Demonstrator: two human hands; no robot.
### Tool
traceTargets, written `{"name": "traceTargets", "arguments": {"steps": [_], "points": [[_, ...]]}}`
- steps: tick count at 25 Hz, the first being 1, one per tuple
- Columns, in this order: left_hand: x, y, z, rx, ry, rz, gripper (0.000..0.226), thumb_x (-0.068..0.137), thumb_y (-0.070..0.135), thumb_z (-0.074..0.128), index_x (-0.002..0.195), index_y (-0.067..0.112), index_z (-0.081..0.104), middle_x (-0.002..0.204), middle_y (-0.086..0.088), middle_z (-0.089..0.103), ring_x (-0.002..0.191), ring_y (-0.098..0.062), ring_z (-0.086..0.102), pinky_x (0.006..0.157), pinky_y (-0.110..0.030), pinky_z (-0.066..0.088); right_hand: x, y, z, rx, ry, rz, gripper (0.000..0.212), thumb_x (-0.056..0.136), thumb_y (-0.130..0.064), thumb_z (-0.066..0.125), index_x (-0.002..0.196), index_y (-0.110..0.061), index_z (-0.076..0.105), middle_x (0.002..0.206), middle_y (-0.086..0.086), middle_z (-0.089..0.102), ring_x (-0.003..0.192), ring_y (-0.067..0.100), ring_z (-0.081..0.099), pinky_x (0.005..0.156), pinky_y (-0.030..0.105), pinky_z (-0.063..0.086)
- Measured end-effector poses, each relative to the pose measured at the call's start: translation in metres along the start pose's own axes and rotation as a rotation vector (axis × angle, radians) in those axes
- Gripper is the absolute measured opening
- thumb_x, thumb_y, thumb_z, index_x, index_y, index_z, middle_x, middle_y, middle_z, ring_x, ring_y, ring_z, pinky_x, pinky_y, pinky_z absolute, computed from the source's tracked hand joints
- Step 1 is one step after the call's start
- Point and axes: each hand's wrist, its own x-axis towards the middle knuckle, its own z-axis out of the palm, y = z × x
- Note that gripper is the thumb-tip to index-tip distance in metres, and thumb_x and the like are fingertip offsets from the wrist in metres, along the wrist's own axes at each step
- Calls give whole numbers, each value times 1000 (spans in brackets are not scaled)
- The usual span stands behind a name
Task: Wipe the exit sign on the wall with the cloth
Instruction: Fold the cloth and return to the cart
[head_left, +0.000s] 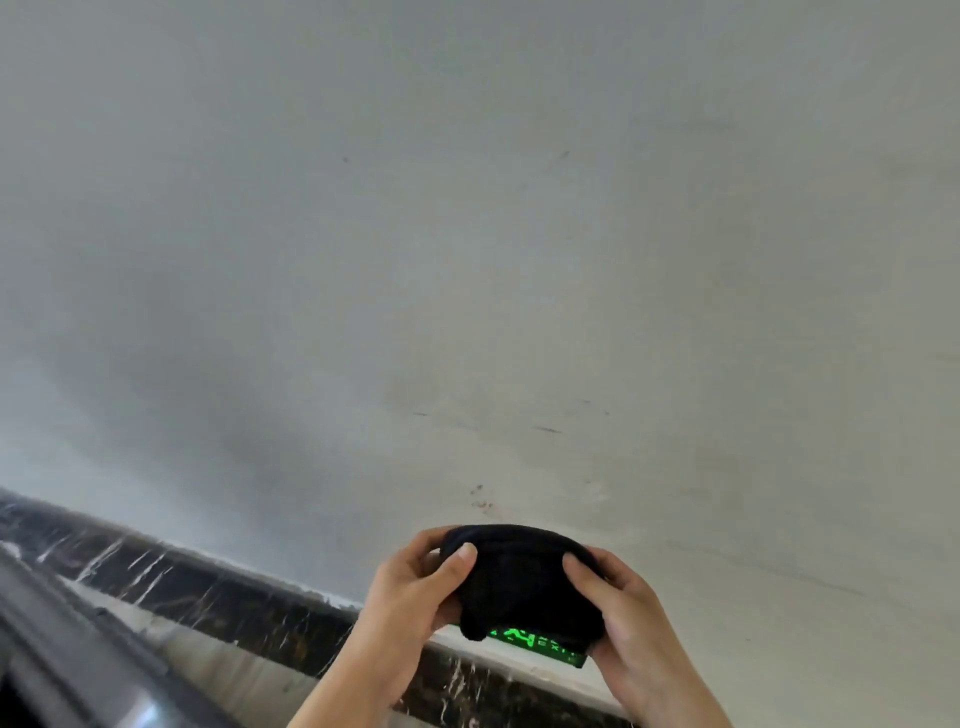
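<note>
Fingers of the left hand (415, 587) curled round the left end of the dark cloth (519, 577), thumb pressed on its front face, other fingers (428, 540) wrapped behind the top edge; pinching cloth, not spread. Left of that: dark marble skirting (208, 597) running diagonally along the base of the pale wall (467, 260), a greyish rail or ledge in the bottom-left corner, blurred. Centre: cloth bunched into a dome, draped over most of the exit sign (540, 642); only the sign's lower strip with lit green lettering shows below the cloth hem. Sign's long axis runs left-to-right, tilted down toward the right, roughly parallel to the skirting. Right: right hand (618, 613) clamps the cloth's right end, thumb on front, remaining fingers hidden behind or under cloth and sign edge, so their exact pose can't be told. Sign sits directly behind and just under the cloth, between both hands; both hands about equally near, right hand slightly lower at the exposed corner. Judgement: wiping under way; the uncovered bottom strip likely needs a downward or sideways stroke along the long axis.
</note>
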Motion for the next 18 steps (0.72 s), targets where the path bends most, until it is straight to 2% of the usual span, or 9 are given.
{"name": "traceTargets", "arguments": {"steps": [2,5,8,10,15,18], "points": [[-11,-1,-26,-27,73,-8,20,92,10,66,111,5,70,104,-18,77,98,-33,74,73,-37,63,7,5,23,-28,-61,35,24,63,-19,75,86,-11,74,91,18,75,81,33,72,69,45,54],[-36,-1,-84,-86,275,6,20,91,9,69,110,3,70,101,-17,78,97,-31,75,73,-36,63,21,21,80,-125,-224,134,19,71,-18,73,88,-10,74,91,18,75,81,34,71,70,47,53],[-65,2,-144,-98,470,49,16,91,12,71,105,6,72,95,-13,80,92,-27,76,70,-32,62,33,45,152,-230,-368,190,14,82,-12,67,95,-6,69,81,15,75,67,28,70,51,34,51],[-81,5,-180,-96,594,78,13,90,10,71,103,7,73,91,-12,80,89,-25,77,68,-30,61,37,61,199,-272,-432,207,12,85,-9,64,96,-6,68,77,12,75,63,24,70,46,30,50],[-122,5,-266,-147,840,88,10,91,9,70,100,7,74,85,-7,80,76,-17,76,59,-26,57,37,116,312,-403,-582,203,11,85,-8,66,95,-11,70,85,11,76,74,25,72,55,32,55],[-134,-1,-300,-216,933,66,16,90,12,73,106,10,71,93,-10,78,77,-15,75,59,-26,58,39,143,354,-446,-618,218,9,85,-10,67,92,-14,70,84,9,75,70,22,71,53,30,54]]}}
